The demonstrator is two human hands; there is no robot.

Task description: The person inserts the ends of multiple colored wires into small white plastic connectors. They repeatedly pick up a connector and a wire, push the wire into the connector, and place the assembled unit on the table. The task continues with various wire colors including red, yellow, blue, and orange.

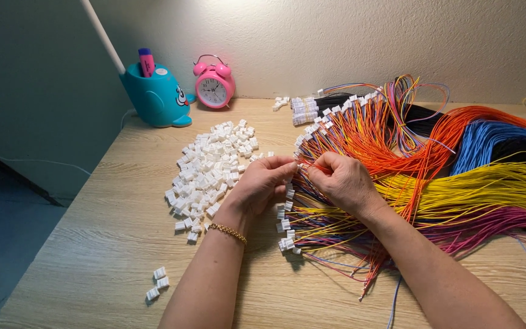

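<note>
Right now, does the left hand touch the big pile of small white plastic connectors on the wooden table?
Apart. The head view shows bare table between the left hand and the pile of white plastic connectors.

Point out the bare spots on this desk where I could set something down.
Bare wood lies along the table left edge, between the teal pen holder and the three stray connectors. Another patch sits under the left hand. The right half is crowded by coloured wires; the connector pile fills the middle.

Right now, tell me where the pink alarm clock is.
In the head view the pink alarm clock stands at the back of the wooden desk, left of centre against the wall, just right of the blue pen holder.
</note>
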